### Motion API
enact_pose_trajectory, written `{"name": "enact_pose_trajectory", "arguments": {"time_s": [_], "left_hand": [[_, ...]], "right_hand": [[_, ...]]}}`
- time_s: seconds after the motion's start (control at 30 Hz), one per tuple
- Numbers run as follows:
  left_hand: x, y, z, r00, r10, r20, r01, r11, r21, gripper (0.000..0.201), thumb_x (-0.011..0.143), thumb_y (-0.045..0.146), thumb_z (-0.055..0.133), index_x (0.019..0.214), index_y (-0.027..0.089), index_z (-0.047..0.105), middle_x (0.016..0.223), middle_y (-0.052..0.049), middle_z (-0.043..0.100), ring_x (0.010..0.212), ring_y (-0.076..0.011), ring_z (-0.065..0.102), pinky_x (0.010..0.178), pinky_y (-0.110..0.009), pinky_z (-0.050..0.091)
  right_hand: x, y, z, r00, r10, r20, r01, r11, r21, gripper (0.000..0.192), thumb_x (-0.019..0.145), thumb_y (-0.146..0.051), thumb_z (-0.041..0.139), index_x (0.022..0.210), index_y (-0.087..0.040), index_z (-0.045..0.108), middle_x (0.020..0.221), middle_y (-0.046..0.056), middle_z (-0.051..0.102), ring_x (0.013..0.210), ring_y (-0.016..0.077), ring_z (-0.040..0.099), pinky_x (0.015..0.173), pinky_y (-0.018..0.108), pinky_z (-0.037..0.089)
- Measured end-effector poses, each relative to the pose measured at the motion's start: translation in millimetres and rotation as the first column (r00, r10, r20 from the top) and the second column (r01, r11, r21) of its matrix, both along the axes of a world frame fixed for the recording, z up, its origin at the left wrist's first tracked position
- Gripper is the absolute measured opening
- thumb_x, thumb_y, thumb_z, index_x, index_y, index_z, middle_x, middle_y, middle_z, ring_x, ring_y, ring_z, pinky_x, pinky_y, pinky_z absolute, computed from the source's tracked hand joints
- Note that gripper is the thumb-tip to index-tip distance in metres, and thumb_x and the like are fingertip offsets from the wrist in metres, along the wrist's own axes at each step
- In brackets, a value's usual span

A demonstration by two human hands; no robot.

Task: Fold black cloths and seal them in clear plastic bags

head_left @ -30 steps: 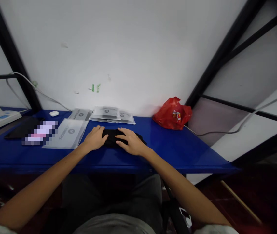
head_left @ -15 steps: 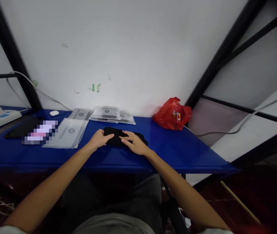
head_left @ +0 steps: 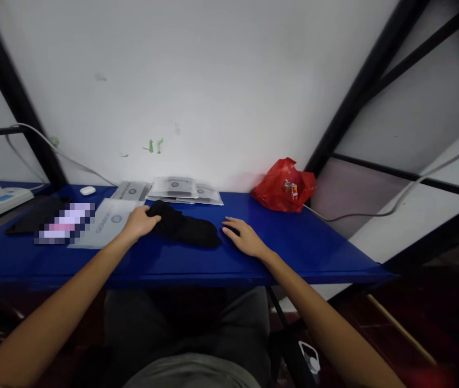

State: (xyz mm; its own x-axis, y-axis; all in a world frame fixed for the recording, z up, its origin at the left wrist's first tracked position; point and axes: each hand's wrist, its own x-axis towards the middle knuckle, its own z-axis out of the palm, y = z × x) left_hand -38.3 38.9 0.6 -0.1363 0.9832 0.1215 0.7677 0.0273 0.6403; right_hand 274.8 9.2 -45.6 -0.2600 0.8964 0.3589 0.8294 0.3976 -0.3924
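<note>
L hand [head_left: 137, 222] is pinching the L end of the black cloth [head_left: 191, 229] btwn thumb & fingers. R hand [head_left: 244, 237] is hovering or resting palm-down just beside the cloth's R end, fingers loosely spread; can't tell if it's touching the surface. Cloth is lying lengthwise, bunched up at its L end, approx midway btwn front & back edges of the desk [head_left: 294, 256].

Big pouch [head_left: 105, 223] is lying flat just L of the L hand, which is partly hiding its R edge. Stacked pouches [head_left: 172, 187] are sitting along the back edge, behind the cloth; grey pouch [head_left: 132, 191] is lying just L of them. Red bag [head_left: 283, 188] is slumping nr the back R corner, w/ a cable [head_left: 358, 215] running off to the R. Further L, a pixelated phone-like item [head_left: 65, 223] is lying nr a dark slab [head_left: 25, 218]; white case [head_left: 87, 191] is sitting by the back edge, & power strip [head_left: 0, 206] is lying twd the L end.
</note>
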Motion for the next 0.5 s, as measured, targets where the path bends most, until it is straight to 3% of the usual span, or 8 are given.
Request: {"name": "enact_pose_trajectory", "arguments": {"time_s": [0.17, 0.3, 0.4, 0.5], "left_hand": [[-5.8, -9.4, 21.6, 0.959, 0.090, -0.268, -0.040, 0.981, 0.188, 0.022, 0.075, 0.027, 0.055, 0.094, 0.019, 0.061, 0.092, -0.010, 0.066, 0.091, -0.0290, 0.061, 0.069, -0.035, 0.046], [17.5, -24.8, 28.5, 0.886, 0.064, -0.460, 0.088, 0.950, 0.301, 0.025, 0.081, 0.020, 0.048, 0.104, 0.019, 0.057, 0.107, -0.010, 0.061, 0.093, -0.0264, 0.059, 0.072, -0.035, 0.046], [42.7, -38.7, 20.5, 0.799, -0.096, -0.594, 0.295, 0.923, 0.247, 0.023, 0.084, 0.019, 0.049, 0.105, 0.018, 0.056, 0.107, -0.010, 0.058, 0.099, -0.0248, 0.057, 0.076, -0.033, 0.046], [58.7, -49.8, 8.3, 0.743, -0.334, -0.580, 0.497, 0.856, 0.144, 0.035, 0.083, 0.041, 0.056, 0.109, 0.017, 0.056, 0.107, -0.010, 0.058, 0.101, -0.0261, 0.055, 0.081, -0.034, 0.045]], "right_hand": [[4.2, -1.0, -2.9, 1.000, -0.003, 0.015, 0.003, 1.000, -0.002, 0.039, 0.090, -0.042, 0.044, 0.114, -0.018, 0.063, 0.129, 0.013, 0.056, 0.123, 0.0250, 0.048, 0.104, 0.047, 0.036], [1.5, -1.9, -2.3, 1.000, 0.005, 0.020, -0.005, 1.000, 0.002, 0.038, 0.090, -0.041, 0.045, 0.112, -0.017, 0.064, 0.125, 0.013, 0.059, 0.120, 0.0251, 0.050, 0.103, 0.046, 0.038], [1.1, -3.7, -1.2, 1.000, 0.016, 0.013, -0.017, 1.000, 0.016, 0.036, 0.089, -0.041, 0.046, 0.110, -0.019, 0.065, 0.123, 0.012, 0.061, 0.118, 0.0248, 0.053, 0.102, 0.046, 0.039], [2.1, -4.9, -0.8, 1.000, 0.024, 0.012, -0.025, 0.999, 0.030, 0.035, 0.089, -0.041, 0.046, 0.109, -0.020, 0.065, 0.121, 0.012, 0.062, 0.117, 0.0247, 0.054, 0.101, 0.046, 0.040]]}}
